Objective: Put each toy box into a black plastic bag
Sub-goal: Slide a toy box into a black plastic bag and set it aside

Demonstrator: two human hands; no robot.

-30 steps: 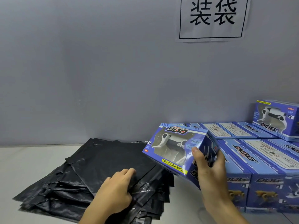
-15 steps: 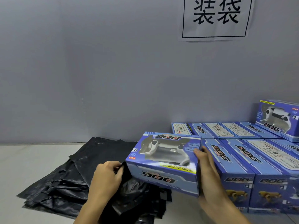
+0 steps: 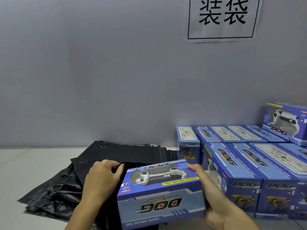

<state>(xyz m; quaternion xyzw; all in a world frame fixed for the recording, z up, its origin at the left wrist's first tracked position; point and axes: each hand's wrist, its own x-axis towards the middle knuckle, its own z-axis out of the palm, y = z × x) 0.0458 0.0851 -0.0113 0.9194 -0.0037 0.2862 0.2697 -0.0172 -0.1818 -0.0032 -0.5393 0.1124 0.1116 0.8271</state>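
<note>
Toy box in right hand (upside down)

Blue toy box (upside down) at black bag mouth

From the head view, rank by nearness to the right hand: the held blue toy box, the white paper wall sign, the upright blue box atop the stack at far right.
1. Held blue toy box: in the right hand, front centre.
2. Upright blue box atop the stack: far right, by the wall.
3. White paper wall sign: high on the wall.
</note>
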